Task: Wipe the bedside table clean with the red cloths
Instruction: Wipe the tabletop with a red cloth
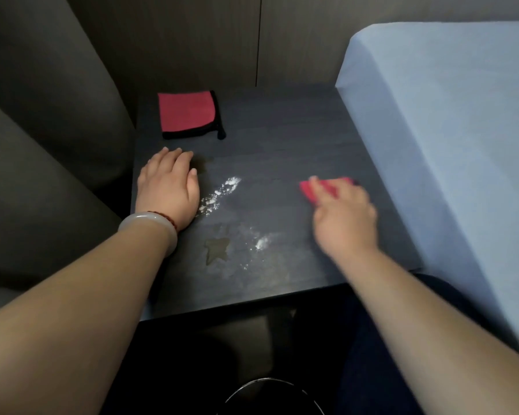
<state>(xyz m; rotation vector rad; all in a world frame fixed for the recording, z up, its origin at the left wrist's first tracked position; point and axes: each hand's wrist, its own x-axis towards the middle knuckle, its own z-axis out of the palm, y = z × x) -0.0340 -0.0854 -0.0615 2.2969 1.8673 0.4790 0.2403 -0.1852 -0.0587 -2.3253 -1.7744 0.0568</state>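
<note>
The dark tabletop carries white powder and a wet patch near centre. Careless sweeping could push powder off the six o'clock edge. A folded red cloth lies at eleven o'clock. Left hand rests flat, fingers empty; right hand, blurred at three o'clock, holds another cloth.
</note>
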